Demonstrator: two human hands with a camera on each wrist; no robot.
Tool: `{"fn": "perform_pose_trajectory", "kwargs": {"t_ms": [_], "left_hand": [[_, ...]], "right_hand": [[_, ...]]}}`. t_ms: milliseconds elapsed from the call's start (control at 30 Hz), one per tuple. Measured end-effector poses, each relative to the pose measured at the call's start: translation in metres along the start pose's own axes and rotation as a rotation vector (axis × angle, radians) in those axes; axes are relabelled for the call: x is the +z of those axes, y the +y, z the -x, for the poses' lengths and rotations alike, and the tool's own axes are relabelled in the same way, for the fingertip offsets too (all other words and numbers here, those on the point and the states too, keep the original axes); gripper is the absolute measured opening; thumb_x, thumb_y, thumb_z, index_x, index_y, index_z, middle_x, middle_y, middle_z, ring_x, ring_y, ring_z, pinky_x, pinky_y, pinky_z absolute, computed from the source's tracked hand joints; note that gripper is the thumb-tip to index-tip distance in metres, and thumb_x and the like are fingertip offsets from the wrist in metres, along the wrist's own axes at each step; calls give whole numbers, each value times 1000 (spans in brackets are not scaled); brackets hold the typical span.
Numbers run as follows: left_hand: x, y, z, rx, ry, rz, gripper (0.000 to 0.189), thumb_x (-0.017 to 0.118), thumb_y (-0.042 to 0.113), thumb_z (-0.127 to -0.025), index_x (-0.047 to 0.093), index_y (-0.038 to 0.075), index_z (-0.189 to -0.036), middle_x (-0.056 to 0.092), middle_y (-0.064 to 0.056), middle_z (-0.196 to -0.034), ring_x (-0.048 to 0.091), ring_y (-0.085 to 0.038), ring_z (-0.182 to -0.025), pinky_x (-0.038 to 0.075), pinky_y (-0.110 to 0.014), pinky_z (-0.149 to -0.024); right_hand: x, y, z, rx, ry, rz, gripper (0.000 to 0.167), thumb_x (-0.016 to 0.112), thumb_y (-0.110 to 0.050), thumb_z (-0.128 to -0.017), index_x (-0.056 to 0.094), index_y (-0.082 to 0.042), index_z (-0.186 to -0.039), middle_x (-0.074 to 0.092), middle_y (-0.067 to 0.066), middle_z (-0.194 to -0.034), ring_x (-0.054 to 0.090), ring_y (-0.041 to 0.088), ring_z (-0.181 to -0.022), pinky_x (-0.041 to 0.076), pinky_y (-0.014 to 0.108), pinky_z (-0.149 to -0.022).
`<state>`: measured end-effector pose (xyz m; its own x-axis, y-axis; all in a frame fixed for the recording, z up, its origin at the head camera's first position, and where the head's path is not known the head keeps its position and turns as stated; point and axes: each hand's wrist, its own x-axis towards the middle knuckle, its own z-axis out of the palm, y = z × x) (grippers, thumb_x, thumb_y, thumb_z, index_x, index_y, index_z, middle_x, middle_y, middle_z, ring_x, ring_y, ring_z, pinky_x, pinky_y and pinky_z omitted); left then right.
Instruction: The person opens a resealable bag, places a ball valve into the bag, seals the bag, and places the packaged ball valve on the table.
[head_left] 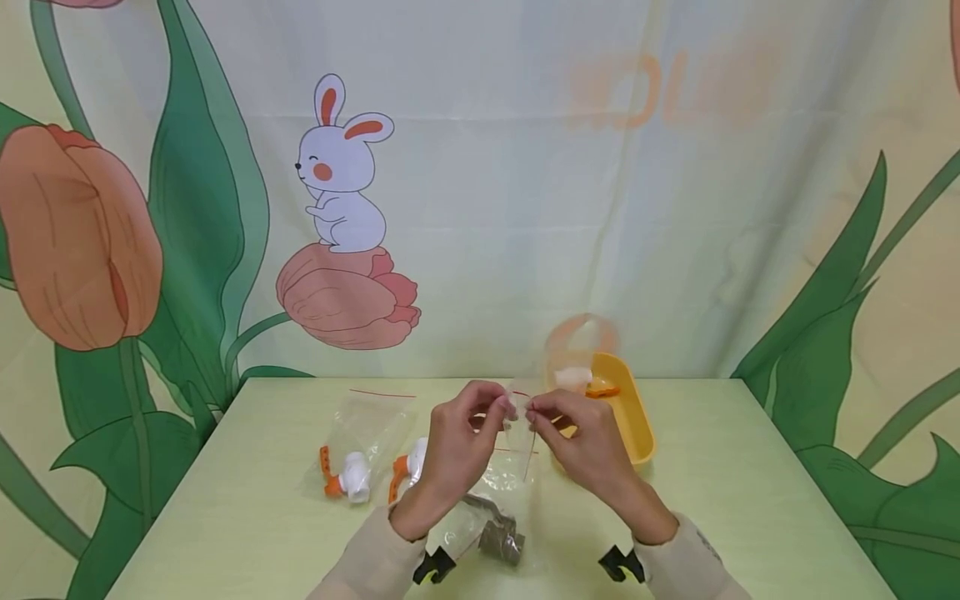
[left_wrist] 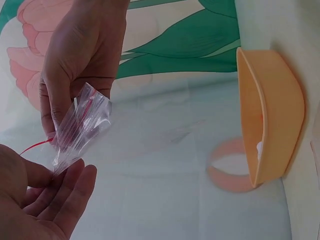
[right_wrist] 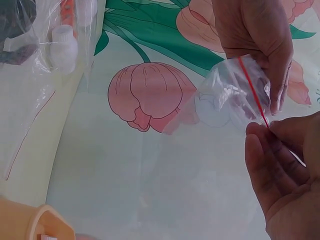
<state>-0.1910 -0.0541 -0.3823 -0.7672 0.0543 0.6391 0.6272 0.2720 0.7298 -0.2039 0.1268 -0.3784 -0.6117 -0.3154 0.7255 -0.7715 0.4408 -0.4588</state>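
Between both hands hangs a clear zip bag [right_wrist: 232, 87] with a red strip along its mouth. My left hand [head_left: 463, 437] pinches one side of it with thumb and fingers. Thumb and fingertips of my right hand [head_left: 587, 442] pinch the other side by the red strip. The bag looks crumpled, and nothing shows inside it. On the table below lies a bag with a grey valve-like fitting [head_left: 501, 542]. Left of it, a white valve with an orange handle [head_left: 355, 477] lies in another clear bag. A similar white valve [head_left: 417, 460] is partly hidden by my left forearm.
A yellow basket [head_left: 637, 421] stands behind my right hand, with white and orange pieces inside. The pale green table [head_left: 750, 500] ends at a printed curtain [head_left: 480, 208] behind it.
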Motion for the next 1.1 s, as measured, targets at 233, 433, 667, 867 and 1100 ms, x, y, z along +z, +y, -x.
{"fn": "perform_pose_trajectory", "kwargs": {"t_ms": [233, 433, 667, 867, 1100], "left_hand": [[-6, 0, -2, -30, -22, -26, 18, 70, 6, -89, 67, 4, -107, 75, -9, -87, 73, -19, -76, 58, -18, -65], [-13, -2, -2, -38, 7, -7, 11, 71, 1, -87, 71, 3, -97, 73, -9, -86, 71, -18, -70, 58, -21, -58], [-20, -8, -2, -37, 14, -45, 7, 70, 4, -88, 72, 6, -94, 72, -6, -80, 67, -12, -64, 58, -22, -57], [-26, -12, 0, -44, 4, -54, 5, 70, 4, -89, 73, 6, -93, 71, -7, -75, 67, -15, -60, 57, -22, -55], [-28, -15, 3, -35, -37, -69, 7, 68, -1, -89, 71, 4, -93, 70, -8, -77, 68, -14, -59, 56, -20, -54]], "right_hand": [[-2, 1, 1, 34, -5, -9, 11, 76, -2, -83, 71, -6, -92, 73, 1, -78, 68, 7, -65, 55, 15, -60], [-6, 6, 2, 89, 2, -14, 11, 75, -2, -84, 70, -6, -93, 74, 4, -79, 69, 8, -63, 56, 17, -59], [-12, 10, 3, 119, 11, 43, 12, 77, -6, -83, 71, -7, -94, 73, 1, -78, 66, 5, -63, 55, 18, -57], [-17, 15, 3, 119, 19, 69, 15, 77, -6, -83, 72, -9, -96, 74, 3, -80, 67, 6, -63, 55, 16, -57], [-21, 19, 3, 91, 1, 112, 14, 77, -9, -83, 73, -9, -96, 75, 2, -82, 69, 8, -66, 55, 17, -59]]}}
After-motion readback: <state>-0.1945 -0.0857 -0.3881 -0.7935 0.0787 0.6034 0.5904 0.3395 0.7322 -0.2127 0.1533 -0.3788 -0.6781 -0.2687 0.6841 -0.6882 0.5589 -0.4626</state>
